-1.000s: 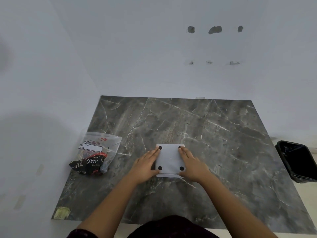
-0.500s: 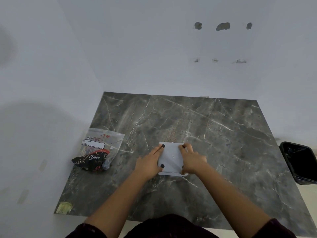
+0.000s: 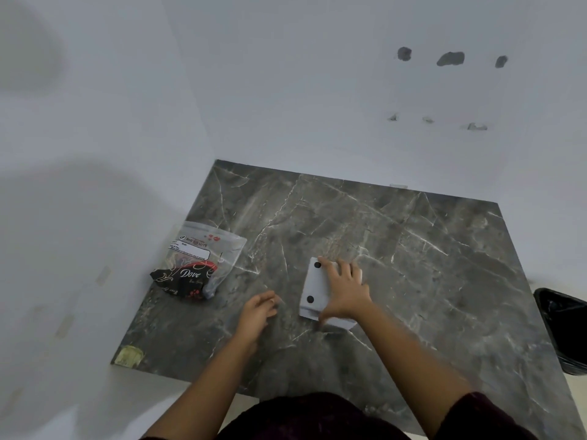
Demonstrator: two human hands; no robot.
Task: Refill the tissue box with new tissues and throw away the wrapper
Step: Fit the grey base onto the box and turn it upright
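A white square tissue box (image 3: 314, 284) lies upside down on the dark marble table (image 3: 428, 265), with black rubber feet showing on its base. My right hand (image 3: 344, 289) lies over the box's right half, fingers spread across the top and thumb at its near edge, gripping it. My left hand (image 3: 259, 309) hovers just left of the box, apart from it, fingers loosely curled and holding nothing. A clear plastic pack with a black and red "Dove" wrapper (image 3: 198, 268) lies at the table's left edge.
A black bin lined with a bag (image 3: 563, 328) stands on the floor off the table's right side. White walls close the table in at the left and back. A yellowish sticker (image 3: 128, 355) marks the near left corner.
My left hand has let go of the box and drawn back to the left. My right hand has spread over the box and holds it alone. The view has swung left.
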